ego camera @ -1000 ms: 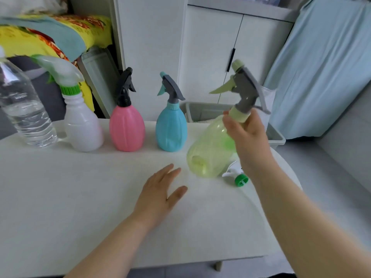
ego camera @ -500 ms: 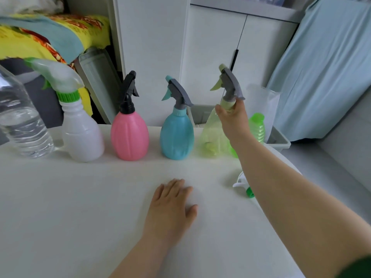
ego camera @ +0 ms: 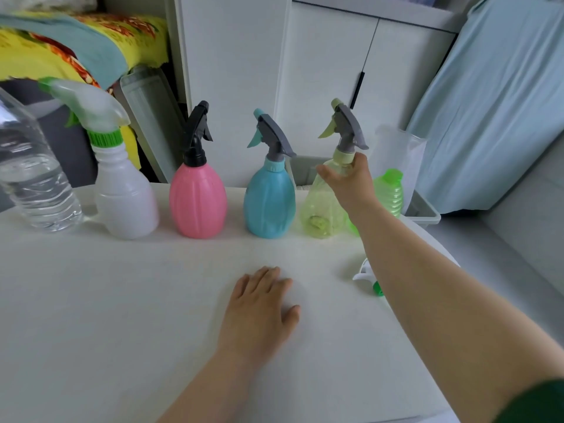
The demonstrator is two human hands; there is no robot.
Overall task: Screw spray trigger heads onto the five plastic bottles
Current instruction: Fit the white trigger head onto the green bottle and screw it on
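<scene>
In the head view, the right hand [ego camera: 351,184] reaches to the upper middle of the frame and rests against the neck and shoulder of the yellow-green bottle [ego camera: 323,209]; its thumb points left across the front of the bottle, the other fingers curl round the right side just below the grey trigger head [ego camera: 346,126] — loosely wrapped on the bottle, though whether the grip is tight cannot be told. The bottle stands upright on the white table [ego camera: 122,315], last on the right of a row: white bottle [ego camera: 126,196] with a green collar, pink bottle [ego camera: 198,199] with a black head, blue bottle [ego camera: 270,203] with a grey head, then this one just beside it, a narrow gap between; all four carry heads. Behind the right wrist stands a bright green bottle [ego camera: 389,192] with no head on it, partly hidden by the arm; a loose trigger head [ego camera: 367,276], white with a green collar, lies on the table right of centre, just beside the forearm and near the table's curved right edge. The left hand [ego camera: 259,309] lies flat on the table at lower centre, fingers together and holding nothing. A clear water bottle [ego camera: 33,175] stands at the far left; the broad foreground of the table is bare — open room left of the left hand and before the row.
</scene>
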